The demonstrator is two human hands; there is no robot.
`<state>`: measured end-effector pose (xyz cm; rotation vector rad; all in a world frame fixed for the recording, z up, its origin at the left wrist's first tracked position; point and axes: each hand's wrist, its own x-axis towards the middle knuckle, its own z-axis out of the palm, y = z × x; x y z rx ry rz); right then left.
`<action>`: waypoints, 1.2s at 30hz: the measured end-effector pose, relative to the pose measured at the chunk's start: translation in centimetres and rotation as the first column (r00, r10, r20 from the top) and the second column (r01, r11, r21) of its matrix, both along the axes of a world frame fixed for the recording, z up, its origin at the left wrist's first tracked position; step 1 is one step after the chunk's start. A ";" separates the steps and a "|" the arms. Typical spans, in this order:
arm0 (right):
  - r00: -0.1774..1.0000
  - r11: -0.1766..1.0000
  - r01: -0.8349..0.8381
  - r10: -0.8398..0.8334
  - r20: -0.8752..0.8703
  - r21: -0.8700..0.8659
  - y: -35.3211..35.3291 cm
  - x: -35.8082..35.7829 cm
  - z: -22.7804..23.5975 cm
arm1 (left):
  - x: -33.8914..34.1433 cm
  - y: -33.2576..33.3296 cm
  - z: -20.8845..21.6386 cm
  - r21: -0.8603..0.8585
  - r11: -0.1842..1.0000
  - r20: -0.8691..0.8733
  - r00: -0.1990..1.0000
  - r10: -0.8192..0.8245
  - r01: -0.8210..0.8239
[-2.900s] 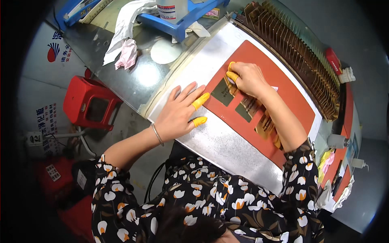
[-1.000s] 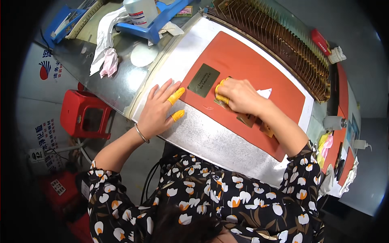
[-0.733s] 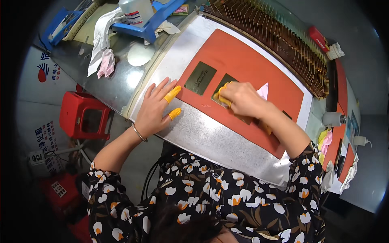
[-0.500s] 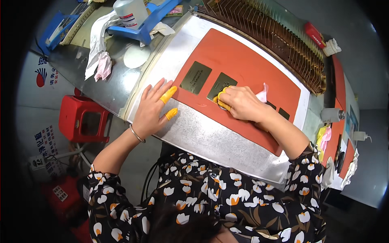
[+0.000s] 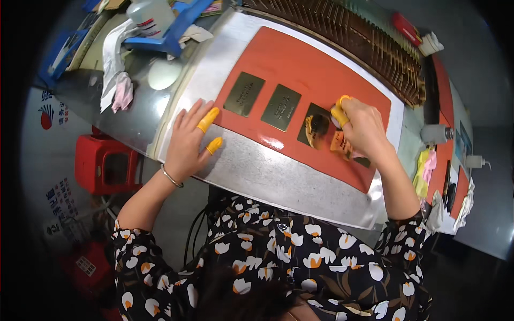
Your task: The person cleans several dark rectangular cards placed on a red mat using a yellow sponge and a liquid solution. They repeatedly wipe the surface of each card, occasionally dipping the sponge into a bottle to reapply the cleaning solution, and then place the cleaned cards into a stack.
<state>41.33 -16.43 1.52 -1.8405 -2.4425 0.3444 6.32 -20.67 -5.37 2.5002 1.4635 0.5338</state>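
My left hand (image 5: 187, 139) rests with fingers spread at the left border of an orange-red mat (image 5: 278, 51), yellow finger cots on two of its digits. Across the mat lies a row of several dark, shiny engraved metal plates; the leftmost plate (image 5: 243, 94) and the plate beside it (image 5: 281, 107) are fully visible. A third plate (image 5: 314, 125) mirrors my fingers. Over the right end of the row, my right hand (image 5: 365, 125), also in yellow finger cots, is closed. Between its fingertips a small whitish edge shows, too little to name. It partly covers the plates beneath.
Behind the mat runs a long rack (image 5: 348, 45) of upright dark plates. At the far left are a blue tray (image 5: 176, 27), a translucent bottle (image 5: 150, 16) and a crumpled pink cloth (image 5: 123, 91). A red stool (image 5: 104, 166) stands left; a squeeze bottle (image 5: 475, 161) is right.
My right hand has moved right from the second plate, leaving it uncovered, and is raised over the row's right end. My left hand stays spread at the mat's edge. The view has shifted slightly.
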 end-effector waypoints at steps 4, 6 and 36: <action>0.924 0.969 -0.193 0.232 -0.304 0.154 -1.1 -0.1 -4.7 | 0.3 0.1 0.2 0.003 1.000 -0.025 1.000 0.006 -0.006; 0.921 0.946 -0.254 0.301 -0.248 0.202 -0.8 -0.4 -6.1 | 0.5 0.3 0.0 0.015 1.000 -0.026 1.000 -0.001 0.002; 0.812 0.832 -0.523 0.553 -0.189 0.186 2.0 0.7 -5.0 | 13.2 -3.6 1.3 -0.028 0.974 0.165 0.962 -0.216 0.224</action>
